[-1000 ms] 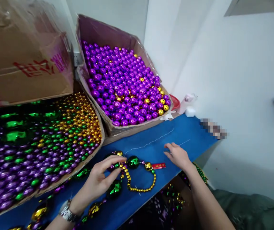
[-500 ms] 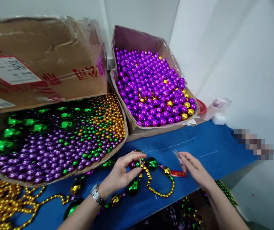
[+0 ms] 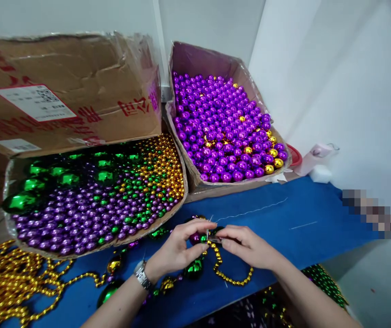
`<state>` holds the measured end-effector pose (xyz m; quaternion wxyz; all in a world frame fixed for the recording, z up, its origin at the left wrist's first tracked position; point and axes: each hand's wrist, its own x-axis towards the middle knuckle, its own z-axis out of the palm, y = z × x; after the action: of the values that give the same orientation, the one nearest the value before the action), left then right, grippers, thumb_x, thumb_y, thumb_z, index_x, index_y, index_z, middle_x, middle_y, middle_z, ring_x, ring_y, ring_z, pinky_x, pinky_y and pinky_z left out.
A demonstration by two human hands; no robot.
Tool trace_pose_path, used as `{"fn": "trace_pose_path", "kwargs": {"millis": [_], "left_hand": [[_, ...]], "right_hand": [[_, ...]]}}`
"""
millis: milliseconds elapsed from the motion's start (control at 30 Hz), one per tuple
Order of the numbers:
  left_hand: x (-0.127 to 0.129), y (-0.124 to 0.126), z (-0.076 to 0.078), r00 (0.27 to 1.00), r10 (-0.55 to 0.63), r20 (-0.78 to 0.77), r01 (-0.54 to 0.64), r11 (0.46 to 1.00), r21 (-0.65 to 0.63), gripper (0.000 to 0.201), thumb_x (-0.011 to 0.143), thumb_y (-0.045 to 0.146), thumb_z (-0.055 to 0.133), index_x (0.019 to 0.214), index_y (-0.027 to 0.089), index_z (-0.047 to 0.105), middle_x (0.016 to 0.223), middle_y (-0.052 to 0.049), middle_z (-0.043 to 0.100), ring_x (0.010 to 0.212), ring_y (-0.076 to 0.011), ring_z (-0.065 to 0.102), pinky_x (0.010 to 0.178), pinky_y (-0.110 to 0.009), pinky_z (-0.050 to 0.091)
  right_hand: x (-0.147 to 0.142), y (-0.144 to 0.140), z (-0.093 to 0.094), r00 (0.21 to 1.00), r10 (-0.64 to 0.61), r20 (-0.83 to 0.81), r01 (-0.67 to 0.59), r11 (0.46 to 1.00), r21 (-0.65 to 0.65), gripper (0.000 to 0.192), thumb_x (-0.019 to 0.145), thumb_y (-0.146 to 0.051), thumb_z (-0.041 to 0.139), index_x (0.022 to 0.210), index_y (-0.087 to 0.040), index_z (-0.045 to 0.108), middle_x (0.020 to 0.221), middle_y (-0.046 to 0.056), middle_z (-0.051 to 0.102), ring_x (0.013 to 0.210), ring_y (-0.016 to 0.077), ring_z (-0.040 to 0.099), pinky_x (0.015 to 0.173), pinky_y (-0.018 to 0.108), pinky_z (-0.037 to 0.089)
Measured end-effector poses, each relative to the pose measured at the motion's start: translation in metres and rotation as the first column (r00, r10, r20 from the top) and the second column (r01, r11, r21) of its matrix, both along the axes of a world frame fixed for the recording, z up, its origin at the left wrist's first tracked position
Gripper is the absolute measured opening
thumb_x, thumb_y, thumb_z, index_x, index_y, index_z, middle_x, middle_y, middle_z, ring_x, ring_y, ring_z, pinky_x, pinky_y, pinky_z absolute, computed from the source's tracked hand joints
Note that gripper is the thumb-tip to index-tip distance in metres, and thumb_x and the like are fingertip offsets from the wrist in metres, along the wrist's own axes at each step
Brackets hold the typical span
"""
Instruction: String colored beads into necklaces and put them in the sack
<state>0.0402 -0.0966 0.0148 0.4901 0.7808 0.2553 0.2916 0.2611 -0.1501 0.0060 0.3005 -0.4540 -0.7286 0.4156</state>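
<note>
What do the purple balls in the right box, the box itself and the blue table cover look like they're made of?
Purple balls: likely plastic with a metallic mirror coating; each shows sharp bright highlights. The box: brown corrugated-looking cardboard, with creased, bent walls; its surface seems matte. Blue table cover: probably felt or similar soft cloth, flat blue with no glare, though the weave is too fine to tell.

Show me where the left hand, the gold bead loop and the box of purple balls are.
left hand (image 3: 175, 250): head view, back of the hand.
gold bead loop (image 3: 231, 280): head view, bottom curve of the strand.
box of purple balls (image 3: 198, 57): head view, inner back wall.
</note>
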Motion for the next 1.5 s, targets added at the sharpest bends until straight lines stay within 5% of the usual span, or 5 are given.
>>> {"fn": "trace_pose_path", "kwargs": {"millis": [633, 833, 967, 1167, 1500], "left_hand": [[0.003, 0.005, 0.002, 0.994, -0.099, -0.037, 0.101, 0.992, 0.079, 0.042, 0.082, 0.018, 0.058, 0.124, 0.022, 0.055, 0.120, -0.009, 0.059, 0.097, -0.0201, 0.058, 0.086, -0.035, 0.048], [-0.002, 0.008, -0.002, 0.999, -0.051, -0.016, 0.052, 0.999, 0.008, 0.047, 0.083, 0.018, 0.058, 0.128, 0.024, 0.048, 0.129, -0.009, 0.051, 0.100, -0.0187, 0.059, 0.087, -0.034, 0.050], [-0.002, 0.010, -0.002, 1.000, -0.022, 0.012, 0.022, 0.998, -0.056, 0.049, 0.083, 0.018, 0.059, 0.130, 0.025, 0.046, 0.128, -0.010, 0.052, 0.098, -0.0193, 0.060, 0.083, -0.032, 0.053], [0.002, 0.009, 0.002, 0.997, 0.055, 0.053, -0.047, 0.988, -0.149, 0.049, 0.081, 0.019, 0.062, 0.128, 0.022, 0.048, 0.128, -0.011, 0.052, 0.095, -0.0201, 0.061, 0.075, -0.029, 0.055], [-0.004, 0.013, 0.001, 0.980, 0.102, 0.171, -0.062, 0.973, -0.222, 0.052, 0.077, 0.016, 0.067, 0.126, 0.022, 0.050, 0.132, -0.012, 0.050, 0.095, -0.0199, 0.061, 0.077, -0.030, 0.056]], "right_hand": [[0.010, -0.008, -0.006, 0.977, -0.135, 0.162, 0.114, 0.985, 0.129, 0.024, 0.095, -0.034, 0.044, 0.105, -0.026, 0.064, 0.088, -0.001, 0.065, 0.077, 0.0115, 0.061, 0.068, 0.020, 0.046], [0.079, -0.016, -0.057, 0.743, -0.518, 0.423, 0.459, 0.855, 0.242, 0.032, 0.094, -0.035, 0.041, 0.112, -0.016, 0.060, 0.097, 0.012, 0.063, 0.091, 0.0244, 0.060, 0.081, 0.038, 0.047], [0.100, -0.033, -0.077, 0.625, -0.557, 0.546, 0.487, 0.826, 0.285, 0.032, 0.091, -0.035, 0.046, 0.116, -0.021, 0.059, 0.107, 0.014, 0.059, 0.101, 0.0287, 0.054, 0.086, 0.044, 0.044], [0.085, -0.050, -0.080, 0.735, -0.341, 0.586, 0.280, 0.940, 0.195, 0.026, 0.085, -0.041, 0.058, 0.107, -0.029, 0.063, 0.103, 0.005, 0.063, 0.101, 0.0241, 0.055, 0.088, 0.038, 0.046], [0.073, -0.044, -0.048, 0.851, -0.331, 0.409, 0.307, 0.944, 0.123, 0.021, 0.097, -0.034, 0.037, 0.108, -0.023, 0.051, 0.095, 0.003, 0.060, 0.084, 0.0150, 0.059, 0.075, 0.028, 0.048]]}}
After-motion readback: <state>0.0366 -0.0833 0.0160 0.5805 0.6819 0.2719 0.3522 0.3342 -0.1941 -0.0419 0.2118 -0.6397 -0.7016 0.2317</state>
